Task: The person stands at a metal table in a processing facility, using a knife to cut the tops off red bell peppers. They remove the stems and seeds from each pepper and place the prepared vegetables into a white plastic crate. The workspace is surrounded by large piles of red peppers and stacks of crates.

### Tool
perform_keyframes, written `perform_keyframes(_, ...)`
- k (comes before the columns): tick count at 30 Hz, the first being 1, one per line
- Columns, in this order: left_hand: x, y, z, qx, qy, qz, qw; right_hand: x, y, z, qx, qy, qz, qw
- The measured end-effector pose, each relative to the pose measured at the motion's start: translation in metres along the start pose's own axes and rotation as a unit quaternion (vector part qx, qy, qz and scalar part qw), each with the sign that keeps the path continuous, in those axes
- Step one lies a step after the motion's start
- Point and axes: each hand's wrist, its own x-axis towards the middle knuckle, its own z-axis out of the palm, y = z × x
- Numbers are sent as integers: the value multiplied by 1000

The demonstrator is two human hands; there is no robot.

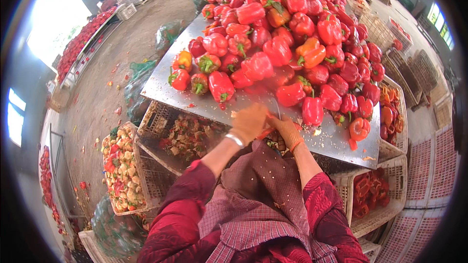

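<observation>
My left hand [249, 123], in an orange-tan glove with a silver bracelet at the wrist, is blurred by motion near the front edge of the metal tabletop [164, 80]. Close beside it, my right hand [288, 131], gloved and with an orange band at the wrist, curls around a partly hidden red bell pepper [266, 133]. Whether the left fingers grip anything is not clear. Just beyond both hands rises a big heap of red bell peppers [257, 65], a few of them orange or green-tinged.
Below the table's left edge, a plastic crate [151, 117] contains pepper scraps. Another crate [142, 186] is full of pale cores. Opened red peppers fill a crate [396, 197] at right. Green net sacks [117, 226] lie on the left floor. Pale seeds dot the tabletop.
</observation>
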Motion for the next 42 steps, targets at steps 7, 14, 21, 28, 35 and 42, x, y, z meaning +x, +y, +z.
perform_keyframes(7, 19, 13, -22, -475, -76, -328, 813, -52, 27, -50, 12, 123, -48, 991)
perform_keyframes(14, 11, -89, -61, -225, 95, -469, 849, -232, 26, -162, -88, 462, -18, 883)
perform_keyframes(21, 37, -142, -26, -501, 13, -609, 615, -207, 45, -162, 10, 468, -160, 869)
perform_keyframes(28, -13, -64, -23, -424, 99, -461, 773, -60, -17, -12, -8, 100, -29, 995)
perform_keyframes(35, -28, -25, 15, -234, 170, -374, 881, 31, -31, 38, -163, -27, -16, 986)
perform_keyframes(42, -9, -39, 14, -507, 175, -502, 678, -29, -6, 43, -328, -37, -2, 944)
